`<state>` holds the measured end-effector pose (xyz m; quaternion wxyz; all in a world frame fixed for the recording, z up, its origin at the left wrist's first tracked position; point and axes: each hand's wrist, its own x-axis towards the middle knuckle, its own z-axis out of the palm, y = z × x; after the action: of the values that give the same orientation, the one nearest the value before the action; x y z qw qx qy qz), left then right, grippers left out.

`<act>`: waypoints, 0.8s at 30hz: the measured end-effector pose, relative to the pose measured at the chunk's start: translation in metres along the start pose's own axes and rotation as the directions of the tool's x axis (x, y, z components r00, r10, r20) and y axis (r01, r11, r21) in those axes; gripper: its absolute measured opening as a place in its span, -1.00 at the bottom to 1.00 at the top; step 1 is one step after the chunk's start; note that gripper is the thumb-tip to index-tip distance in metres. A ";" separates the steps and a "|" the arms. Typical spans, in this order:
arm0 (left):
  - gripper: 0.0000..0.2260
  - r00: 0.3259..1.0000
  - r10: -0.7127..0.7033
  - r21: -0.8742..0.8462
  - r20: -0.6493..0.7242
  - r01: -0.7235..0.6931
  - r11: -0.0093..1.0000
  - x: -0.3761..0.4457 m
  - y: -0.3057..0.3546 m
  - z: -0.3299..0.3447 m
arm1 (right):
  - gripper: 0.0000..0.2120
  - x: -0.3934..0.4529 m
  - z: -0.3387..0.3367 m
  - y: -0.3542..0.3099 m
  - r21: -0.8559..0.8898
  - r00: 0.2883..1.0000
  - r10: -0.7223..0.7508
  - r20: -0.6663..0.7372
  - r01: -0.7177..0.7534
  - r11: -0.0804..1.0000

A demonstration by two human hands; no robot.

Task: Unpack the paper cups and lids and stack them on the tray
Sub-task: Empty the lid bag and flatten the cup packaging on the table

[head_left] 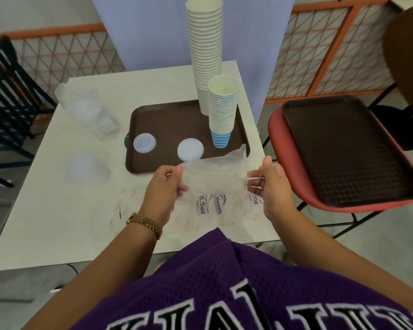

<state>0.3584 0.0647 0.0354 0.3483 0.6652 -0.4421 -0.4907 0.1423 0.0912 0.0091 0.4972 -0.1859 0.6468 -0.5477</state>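
Clear plastic wrapper (215, 179) stretches between our hands, left hand (163, 186) and right hand (271, 184) each pinching an edge, just nearer than the brown tray (167, 120) on the worktop (57, 222).

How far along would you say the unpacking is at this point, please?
Done: two cup stacks, white and blue-striped, and two lids stand on the tray. In hand: both hands, left and right, hold the empty wrapper. Left: bagged lids on the table.

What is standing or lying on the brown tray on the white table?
On the brown tray stand a tall white paper cup stack and a shorter blue-striped cup stack; two white round lids lie flat. The clear plastic bag hides its near right corner.
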 end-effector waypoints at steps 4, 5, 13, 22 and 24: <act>-0.84 0.995 0.089 -0.005 -0.039 -0.089 0.996 -0.003 -0.002 0.005 | -0.79 -0.008 -0.006 0.010 -0.036 0.960 -0.076 0.271 0.089 0.995; -0.84 0.993 0.104 0.012 -0.047 -0.104 0.995 -0.003 -0.003 0.005 | -0.69 -0.008 -0.006 0.013 -0.103 0.940 -0.079 0.333 0.119 0.988; -0.75 0.992 0.026 -0.115 -0.126 -0.040 0.993 0.001 -0.011 -0.005 | -0.76 -0.002 -0.003 0.014 -0.231 0.972 -0.054 0.227 0.108 0.967; -0.64 0.816 -0.325 -0.294 0.478 0.497 0.816 -0.006 -0.023 -0.010 | -0.45 -0.001 -0.009 0.018 -0.230 0.901 -0.100 0.423 0.213 0.949; -0.69 0.878 -0.157 -0.452 0.451 0.377 0.808 0.000 -0.019 -0.015 | -0.41 0.002 -0.011 0.017 -0.276 0.913 -0.092 0.396 0.214 0.937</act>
<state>0.3775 0.0722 0.0225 0.3470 0.4881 -0.2507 -0.7606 0.1373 0.1014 -0.0081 0.5314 -0.4149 0.6008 -0.4296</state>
